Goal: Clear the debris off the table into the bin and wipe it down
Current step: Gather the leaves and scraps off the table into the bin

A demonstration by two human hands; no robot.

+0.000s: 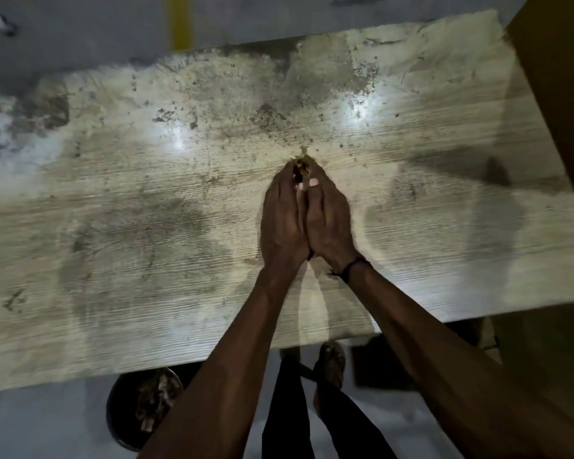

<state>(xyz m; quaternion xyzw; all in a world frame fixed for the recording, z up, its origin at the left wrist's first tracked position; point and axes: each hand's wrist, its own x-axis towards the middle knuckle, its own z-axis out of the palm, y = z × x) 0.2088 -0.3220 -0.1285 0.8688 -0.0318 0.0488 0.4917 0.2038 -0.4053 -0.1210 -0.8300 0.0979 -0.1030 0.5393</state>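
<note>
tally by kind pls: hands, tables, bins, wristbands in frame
Hands: 2, the left hand and right hand, pressed together around a bit of debris
Tables: 1, the table
Bins: 1, the bin on the floor at the near edge
Wristbands: 1, a dark wristband on the right wrist
Total: 5

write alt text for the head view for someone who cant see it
Two hands, left hand and right hand, press together over a dusty wooden table, cupping a small clump of debris between the fingertips. A dark bin holding scraps sits on the floor below the table's near edge.
</note>
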